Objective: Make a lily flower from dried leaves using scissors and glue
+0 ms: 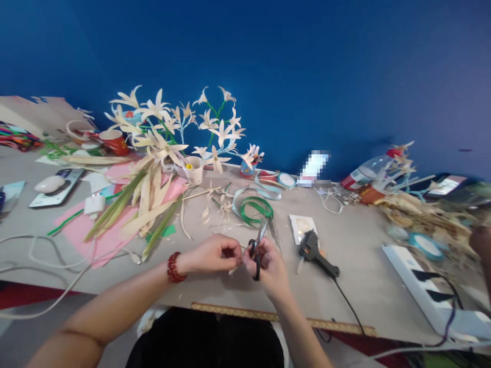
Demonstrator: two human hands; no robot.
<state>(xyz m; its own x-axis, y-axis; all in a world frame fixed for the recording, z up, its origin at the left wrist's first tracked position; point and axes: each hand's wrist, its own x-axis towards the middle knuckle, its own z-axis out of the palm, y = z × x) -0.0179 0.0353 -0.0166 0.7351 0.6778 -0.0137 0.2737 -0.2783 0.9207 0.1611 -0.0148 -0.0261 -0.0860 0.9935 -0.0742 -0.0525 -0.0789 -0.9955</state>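
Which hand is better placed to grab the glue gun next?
Right, probably: the glue gun lies just beside the right hand, though that hand holds scissors; the left hand, farther off, pinches a small piece.

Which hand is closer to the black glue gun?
Right. The right hand, holding scissors, is just left of the glue gun; the left hand lies farther left, beyond it.

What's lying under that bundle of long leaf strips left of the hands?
A pink paper sheet lies under the leaf strips, on the table. A green scrap pokes out; the rest beneath is covered.
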